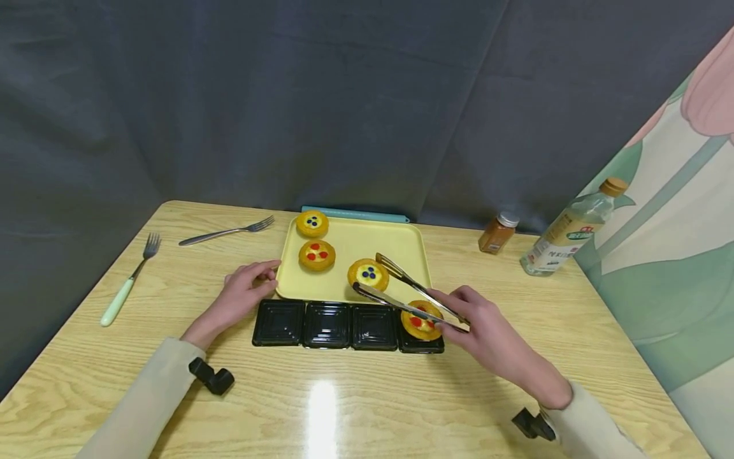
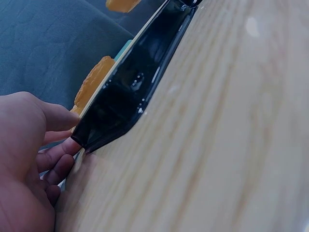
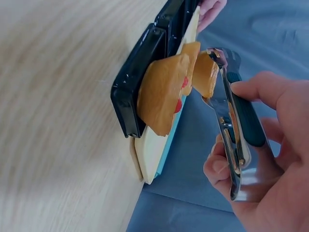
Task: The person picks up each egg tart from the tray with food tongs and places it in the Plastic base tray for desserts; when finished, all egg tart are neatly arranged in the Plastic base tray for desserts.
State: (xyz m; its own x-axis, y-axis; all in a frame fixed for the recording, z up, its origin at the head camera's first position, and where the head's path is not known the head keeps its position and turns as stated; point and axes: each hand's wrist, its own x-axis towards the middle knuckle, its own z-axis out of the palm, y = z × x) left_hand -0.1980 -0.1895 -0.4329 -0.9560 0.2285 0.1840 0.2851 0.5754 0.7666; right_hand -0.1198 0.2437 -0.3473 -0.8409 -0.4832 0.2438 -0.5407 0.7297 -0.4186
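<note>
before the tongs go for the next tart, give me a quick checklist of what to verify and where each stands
1. Tongs held in the right hand: ok.
2. Tong arms apart and holding nothing: ok.
3. Red-topped tart sits in the rightmost cell of the black tray: ok, though whether it sits flat cannot tell.
4. Three black cells free: ok.
5. Left hand rests at the yellow tray edge to steady it: ok.
6. Blueberry tart between the tong tips: cannot tell, it lies close by them.
</note>
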